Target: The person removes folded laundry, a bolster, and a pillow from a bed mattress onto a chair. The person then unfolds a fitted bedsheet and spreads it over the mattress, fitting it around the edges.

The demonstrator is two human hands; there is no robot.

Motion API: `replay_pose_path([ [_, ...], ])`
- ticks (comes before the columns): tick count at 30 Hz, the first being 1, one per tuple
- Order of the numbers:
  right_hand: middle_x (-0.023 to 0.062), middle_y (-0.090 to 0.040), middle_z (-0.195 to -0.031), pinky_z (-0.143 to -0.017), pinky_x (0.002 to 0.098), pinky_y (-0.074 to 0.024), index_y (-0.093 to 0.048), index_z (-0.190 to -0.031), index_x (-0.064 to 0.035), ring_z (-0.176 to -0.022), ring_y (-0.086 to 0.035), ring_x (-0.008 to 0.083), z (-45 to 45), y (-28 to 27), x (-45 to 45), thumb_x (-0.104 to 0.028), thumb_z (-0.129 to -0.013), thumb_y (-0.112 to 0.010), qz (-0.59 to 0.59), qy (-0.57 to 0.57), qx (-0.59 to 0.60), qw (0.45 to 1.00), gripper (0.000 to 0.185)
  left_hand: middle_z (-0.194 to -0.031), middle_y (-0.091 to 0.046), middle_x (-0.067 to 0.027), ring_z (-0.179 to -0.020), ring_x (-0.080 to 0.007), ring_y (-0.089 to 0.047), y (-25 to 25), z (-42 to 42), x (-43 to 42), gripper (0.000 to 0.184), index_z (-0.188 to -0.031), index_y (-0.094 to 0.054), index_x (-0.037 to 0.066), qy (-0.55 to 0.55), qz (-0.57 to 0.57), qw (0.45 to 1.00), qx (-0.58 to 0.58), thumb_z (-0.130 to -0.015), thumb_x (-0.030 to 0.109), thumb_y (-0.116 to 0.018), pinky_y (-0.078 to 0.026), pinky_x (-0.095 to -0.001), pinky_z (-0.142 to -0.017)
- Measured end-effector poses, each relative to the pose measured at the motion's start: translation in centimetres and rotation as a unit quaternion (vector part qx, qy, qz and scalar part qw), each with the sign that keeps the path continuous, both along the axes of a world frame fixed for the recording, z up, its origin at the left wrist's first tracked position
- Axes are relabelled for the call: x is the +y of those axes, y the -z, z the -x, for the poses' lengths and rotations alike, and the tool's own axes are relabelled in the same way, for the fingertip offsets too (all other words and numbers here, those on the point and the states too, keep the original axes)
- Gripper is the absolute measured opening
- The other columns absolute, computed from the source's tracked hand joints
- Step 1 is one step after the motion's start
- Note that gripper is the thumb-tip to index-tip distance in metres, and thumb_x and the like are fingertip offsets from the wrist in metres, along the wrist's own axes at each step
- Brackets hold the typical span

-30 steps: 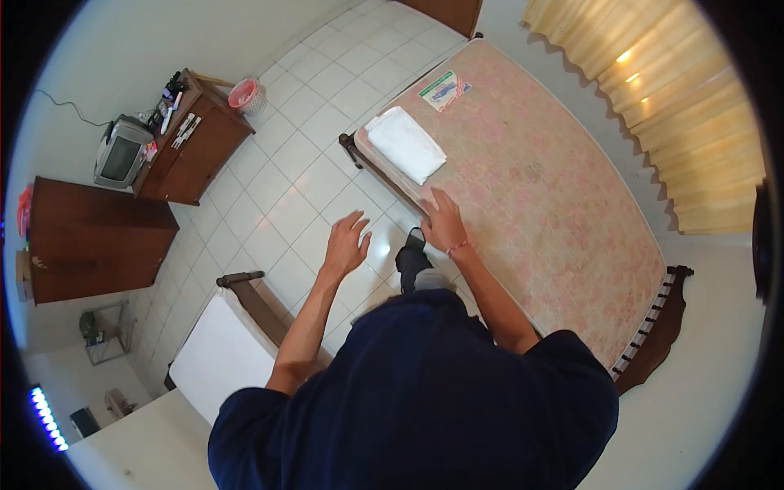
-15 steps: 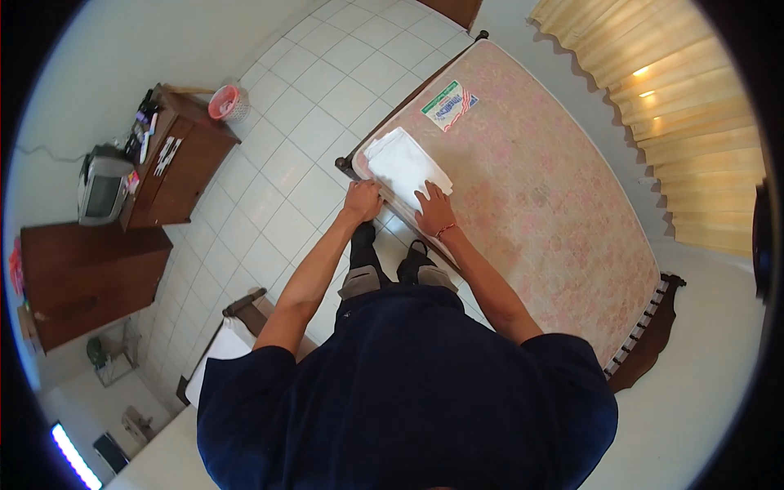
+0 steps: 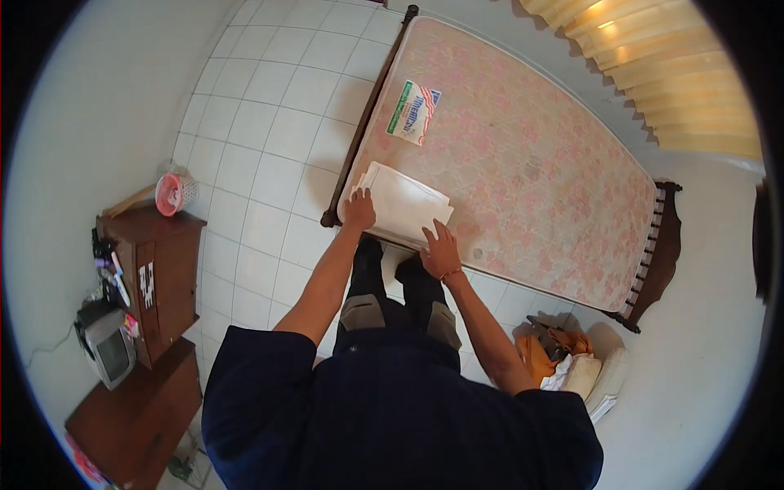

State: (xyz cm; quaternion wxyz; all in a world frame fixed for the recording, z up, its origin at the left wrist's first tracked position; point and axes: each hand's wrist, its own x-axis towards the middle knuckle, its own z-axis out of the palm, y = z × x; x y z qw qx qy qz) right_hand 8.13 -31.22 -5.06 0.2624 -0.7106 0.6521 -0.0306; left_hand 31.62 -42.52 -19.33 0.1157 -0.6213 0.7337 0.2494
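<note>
A folded white cloth (image 3: 403, 202) lies near the corner of a pink floral mattress (image 3: 523, 163). At the cloth's left end, my left hand (image 3: 359, 210) rests on it with the fingers spread. My right hand (image 3: 442, 251) touches the lower right corner of the cloth, fingers apart, with a thin band at the wrist. Neither hand grips anything. A printed label (image 3: 414, 113) shows on the mattress beyond the cloth.
A dark bed frame post (image 3: 329, 219) stands by my left hand. At the left are a wooden cabinet (image 3: 167, 278), a pink basket (image 3: 171, 194) and a small television (image 3: 110, 347). Bundled cloths and pillows (image 3: 580, 371) lie at the lower right. A yellow curtain (image 3: 653, 73) hangs beyond.
My view has turned and moved closer to the bed. My left hand has come from the mattress edge onto the cloth; both hands are now at its near side. The bundled cloths have come into view.
</note>
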Motion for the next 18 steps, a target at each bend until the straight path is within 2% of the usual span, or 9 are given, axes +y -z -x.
replay_pose_path([
  [1, 0.0247, -0.039, -0.154, -0.116, 0.0529, -0.0341, -0.057, -0.137, -0.0061, -0.144, -0.037, 0.0402, -0.3, 0.6, -0.1, -0.018, -0.085, -0.07, -0.003, 0.008, 0.002, 1.0, 0.055, -0.144, -0.053, -0.0167, -0.137, -0.0336, -0.049, 0.4, 0.2, -1.1, 0.065, -0.15, -0.04, 0.005, 0.008, -0.003, 1.0, 0.002, -0.092, 0.023, -0.063, -0.036, -0.0562, -0.111],
  [3, 0.0235, -0.039, -0.154, -0.111, 0.0548, -0.0378, -0.057, -0.139, -0.0082, -0.139, -0.041, 0.0414, -0.9, 1.4, 0.2, -0.02, -0.087, -0.07, 0.018, 0.022, -0.003, 1.0, 0.055, -0.145, -0.052, -0.0177, -0.131, -0.0349, -0.056, 1.9, 0.8, -2.2, 0.069, -0.149, -0.039, 0.004, -0.125, -0.162, 0.978, 0.037, -0.091, 0.028, -0.067, -0.041, -0.0554, -0.108],
  [4, 0.0235, -0.039, -0.154, -0.111, 0.0548, -0.0378, -0.057, -0.139, -0.0082, -0.139, -0.041, 0.0414, -1.2, 1.6, 0.4, -0.02, -0.087, -0.07, 0.014, 0.031, -0.001, 0.999, 0.055, -0.137, -0.058, -0.0194, -0.125, -0.0369, -0.06, 2.9, 1.0, -2.2, 0.069, -0.139, -0.046, 0.002, -0.115, -0.149, 0.982, 0.03, -0.087, 0.036, -0.076, -0.048, -0.0533, -0.101],
  [8, 0.024, -0.04, -0.153, -0.111, 0.0551, -0.0379, -0.057, -0.138, -0.008, -0.139, -0.04, 0.0418, -1.2, 1.3, 1.2, -0.021, -0.088, -0.07, -0.015, 0.063, -0.013, 0.998, 0.054, -0.129, -0.065, -0.0173, -0.122, -0.035, -0.062, 5.6, 1.7, -0.9, 0.055, -0.13, -0.056, 0.004, -0.091, -0.147, 0.984, 0.041, -0.09, 0.038, -0.072, -0.046, -0.0513, -0.105],
  [10, 0.0242, -0.041, -0.153, -0.11, 0.0554, -0.0381, -0.058, -0.138, -0.0079, -0.139, -0.04, 0.042, -0.9, 1.1, 1.4, -0.021, -0.088, -0.07, -0.016, 0.075, -0.017, 0.997, 0.054, -0.116, -0.069, -0.0184, -0.115, -0.0358, -0.065, 6.5, 1.8, -0.3, 0.046, -0.113, -0.062, 0.004, -0.067, -0.134, 0.988, 0.022, -0.086, 0.037, -0.078, -0.052, -0.049, -0.095],
  [13, 0.0253, -0.043, -0.151, -0.111, 0.0548, -0.0388, -0.058, -0.137, -0.0071, -0.138, -0.041, 0.0428, 0.2, 1.2, 2.3, -0.021, -0.087, -0.071, -0.005, 0.102, -0.02, 0.995, 0.054, -0.115, -0.069, -0.0172, -0.109, -0.0364, -0.067, 6.5, 1.3, -0.2, 0.04, -0.109, -0.067, 0.006, -0.038, -0.073, 0.996, 0.031, -0.085, 0.035, -0.078, -0.052, -0.049, -0.093],
  [15, 0.0266, -0.045, -0.149, -0.111, 0.0536, -0.04, -0.058, -0.136, -0.0058, -0.137, -0.042, 0.0435, 1.3, 1.6, 2.9, -0.02, -0.087, -0.072, -0.007, 0.103, -0.025, 0.994, 0.053, -0.115, -0.068, -0.0142, -0.113, -0.0348, -0.064, 6.2, 1.1, -1.0, 0.035, -0.109, -0.071, 0.008, -0.033, -0.065, 0.997, 0.038, -0.085, 0.033, -0.076, -0.05, -0.0518, -0.096],
  [17, 0.0273, -0.046, -0.147, -0.111, 0.0529, -0.0404, -0.059, -0.135, -0.005, -0.136, -0.044, 0.0441, 2.1, 1.3, 3.3, -0.02, -0.086, -0.073, -0.013, 0.109, -0.02, 0.994, 0.053, -0.122, -0.065, -0.0118, -0.124, -0.0327, -0.057, 5.1, 0.8, -1.2, 0.031, -0.115, -0.07, 0.008, 0.009, -0.073, 0.997, 0.028, -0.093, 0.029, -0.066, -0.045, -0.0542, -0.102],
  [18, 0.0281, -0.048, -0.145, -0.111, 0.0522, -0.0408, -0.059, -0.134, -0.0042, -0.134, -0.045, 0.0447, 2.4, 1.1, 3.8, -0.019, -0.086, -0.073, -0.026, 0.106, -0.02, 0.994, 0.052, -0.125, -0.063, -0.0109, -0.126, -0.0321, -0.054, 5.3, 0.8, -1.3, 0.035, -0.122, -0.068, 0.008, 0.031, -0.09, 0.994, 0.054, -0.093, 0.027, -0.065, -0.041, -0.0566, -0.104],
])
